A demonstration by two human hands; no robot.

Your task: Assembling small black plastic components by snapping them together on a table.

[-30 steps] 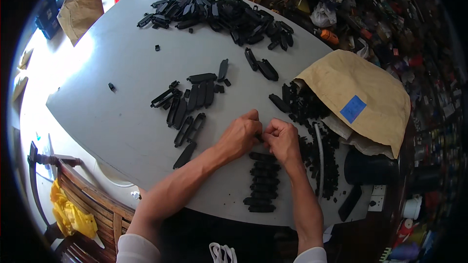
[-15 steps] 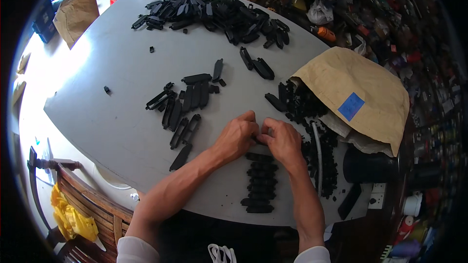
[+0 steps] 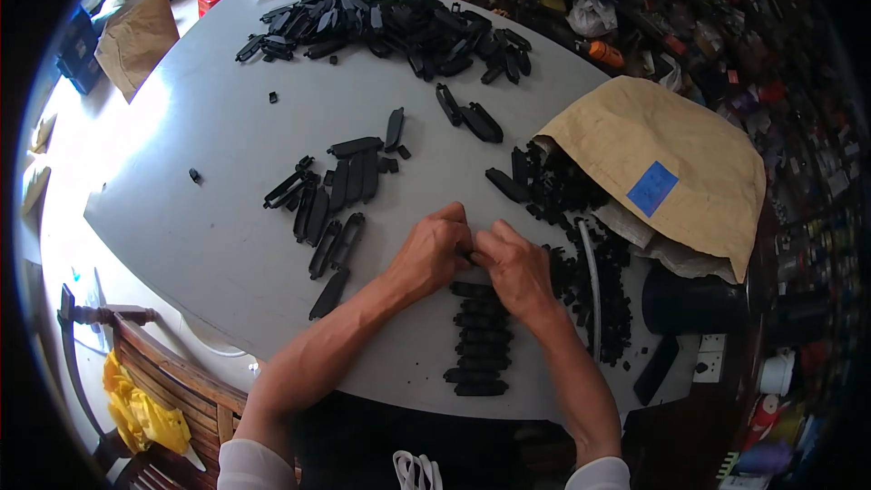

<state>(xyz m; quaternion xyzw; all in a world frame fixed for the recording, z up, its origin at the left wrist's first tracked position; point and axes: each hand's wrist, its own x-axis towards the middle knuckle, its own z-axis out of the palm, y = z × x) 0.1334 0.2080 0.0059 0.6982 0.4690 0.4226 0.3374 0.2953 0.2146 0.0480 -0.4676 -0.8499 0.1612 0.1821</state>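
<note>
My left hand (image 3: pixel 434 252) and my right hand (image 3: pixel 513 268) meet fingertip to fingertip over the grey table (image 3: pixel 209 218), pinching a small black plastic part (image 3: pixel 472 254) between them; most of the part is hidden by the fingers. Just below the hands lies a neat row of assembled black pieces (image 3: pixel 481 336). To the left of my left hand sits a group of long black plastic shells (image 3: pixel 331 195). To the right of my right hand a heap of small black parts (image 3: pixel 581 254) spills from a brown paper bag (image 3: pixel 671 163).
A large pile of black shells (image 3: pixel 399 23) lies at the table's far side. A second brown bag (image 3: pixel 136 36) stands far left. A wooden chair (image 3: pixel 145 372) with a yellow cloth sits at lower left. A cluttered floor lies on the right.
Both hands stay together at the same spot above the row of pieces; only the fingers have shifted slightly around the small part.
</note>
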